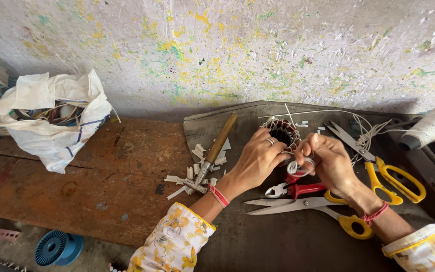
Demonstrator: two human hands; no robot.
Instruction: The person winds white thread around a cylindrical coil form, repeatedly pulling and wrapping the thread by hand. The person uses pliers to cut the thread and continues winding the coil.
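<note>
A round motor stator [284, 133] with copper windings and white lacing sits on a dark mat [278, 236]. My left hand [258, 158], with a ring on one finger, rests against the stator's near side and holds it. My right hand [328, 161] is just right of the stator, with its fingers pinched on a loop of white cord [298, 167]. Red-handled pliers [295, 190] lie just below both hands.
A wooden-handled hammer [215, 151] lies left of my hands among several white paper scraps [197, 168]. Two yellow-handled scissors [378, 168] [323, 209] lie right and below. A white thread spool [431, 126] is far right, a white sack [51, 118] far left, a blue reel [56, 248] on the floor.
</note>
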